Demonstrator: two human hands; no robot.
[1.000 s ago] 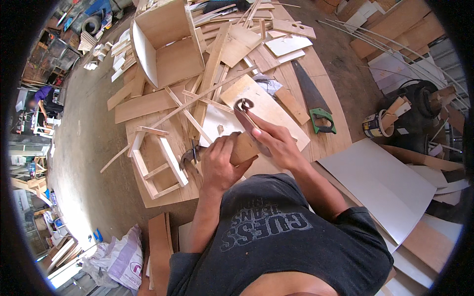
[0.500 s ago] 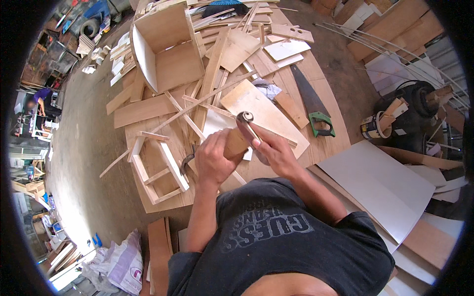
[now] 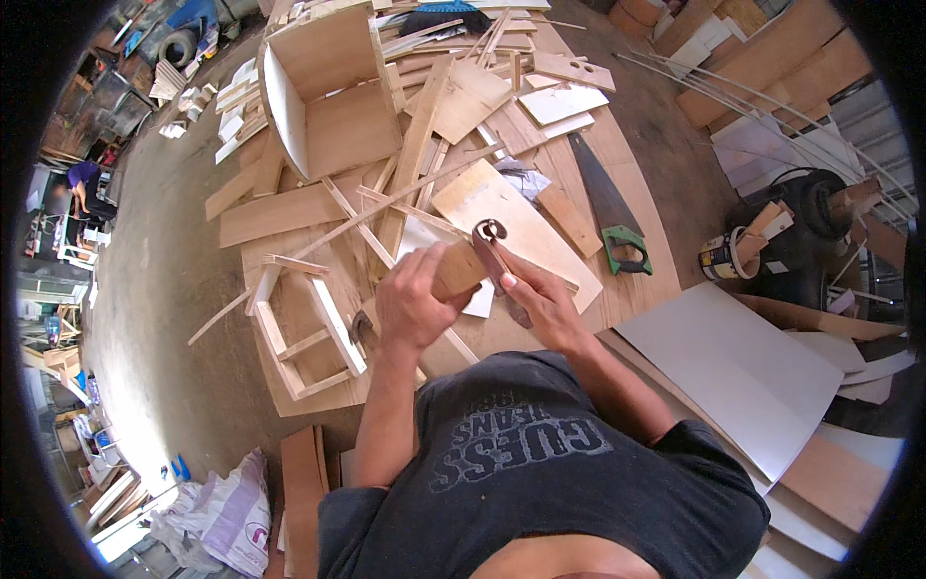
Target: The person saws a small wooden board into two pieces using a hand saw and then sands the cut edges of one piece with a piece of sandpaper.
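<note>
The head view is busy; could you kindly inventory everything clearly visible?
Pincers: 1, dark, right hand.
Wood block: 1, tan, left hand.
Handsaw: 1, green-handled, table's right.
Wooden frame: 1, pale, table's near left.
Open box: 1, brown, table's far left.
Boards: many, tan and white, tabletop.
Table: 1, brown, centre.
Bucket: 1, white, right of table.
Panel: 1, pale grey, lower right.
Sack: 1, white, lower left.
Co-worker: 1, purple top, far left.
Left hand: 1, bare, centre.
Right hand: 1, bare, centre.
</note>
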